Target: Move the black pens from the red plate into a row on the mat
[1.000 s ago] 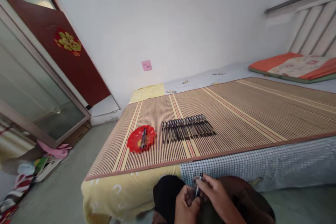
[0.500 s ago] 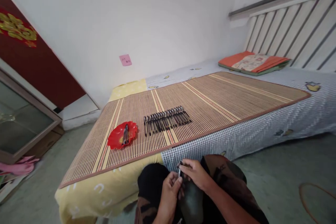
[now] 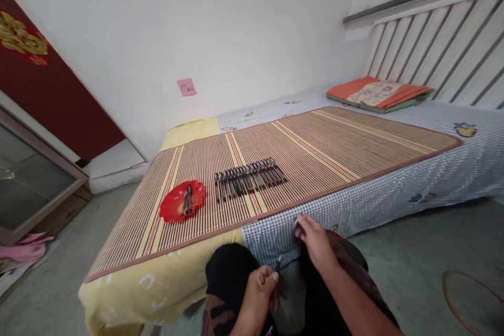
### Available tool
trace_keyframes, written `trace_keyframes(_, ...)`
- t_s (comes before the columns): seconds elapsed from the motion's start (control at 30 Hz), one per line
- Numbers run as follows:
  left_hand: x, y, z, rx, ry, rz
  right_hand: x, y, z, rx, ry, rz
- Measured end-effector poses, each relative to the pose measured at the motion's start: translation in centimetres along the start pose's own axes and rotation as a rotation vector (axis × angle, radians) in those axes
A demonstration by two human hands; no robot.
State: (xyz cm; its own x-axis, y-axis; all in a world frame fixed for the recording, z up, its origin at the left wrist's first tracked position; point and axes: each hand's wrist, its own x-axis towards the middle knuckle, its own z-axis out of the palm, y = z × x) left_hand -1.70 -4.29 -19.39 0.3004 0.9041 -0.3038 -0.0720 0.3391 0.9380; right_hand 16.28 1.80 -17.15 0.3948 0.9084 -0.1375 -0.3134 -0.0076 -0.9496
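My left hand (image 3: pixel 260 286) is closed around a dark pen body (image 3: pixel 277 265) low over my lap. My right hand (image 3: pixel 314 238) is raised a little toward the bed edge with its fingers pinched on a small pale piece (image 3: pixel 295 224), likely a pen cap. On the bamboo mat (image 3: pixel 315 152) lies a row of several dark pens (image 3: pixel 248 177). To their left sits a red flower-shaped dish (image 3: pixel 181 201) with a couple of pens in it.
The bed has a yellow and checked sheet (image 3: pixel 173 278) and a folded orange cushion (image 3: pixel 378 93) at its far end by a slatted headboard. A red door and glass cabinet stand at left. A cord loop (image 3: pixel 472 299) lies on the grey floor at right.
My hands have separated: the right hand lifted up and away to the right with the small piece, while the left hand stayed low with the pen body. The view barely shifted.
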Motion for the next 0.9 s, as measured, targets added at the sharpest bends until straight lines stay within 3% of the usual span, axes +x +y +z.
trace_keyframes(0.03,-0.3,0.0,-0.1,-0.023,-0.004,-0.014,0.5,-0.5,-0.2,0.081,0.035,0.004)
trace_keyframes(0.1,-0.6,0.5,-0.3,-0.097,0.013,-0.007,0.6,-1.0,-0.2,0.179,-0.026,0.051)
trace_keyframes(0.23,-0.6,2.3,-0.5,-0.196,0.074,0.104,-1.6,-0.1,1.6,0.226,-0.364,0.218)
trace_keyframes(0.37,-0.6,2.7,-0.8,-0.12,0.107,0.172,-3.5,1.4,3.3,0.075,-0.585,0.229)
trace_keyframes(0.5,-0.7,1.7,-1.1,-0.024,0.174,0.191,-3.5,2.0,4.0,-0.109,-0.566,0.174)
trace_keyframes(0.7,-0.1,1.0,-1.3,0.006,0.292,0.225,-3.3,1.8,4.7,-0.215,-0.515,0.016)
trace_keyframes(0.9,-0.3,1.2,-1.1,0.007,0.232,0.168,-3.1,1.6,4.4,-0.258,-0.546,-0.054)
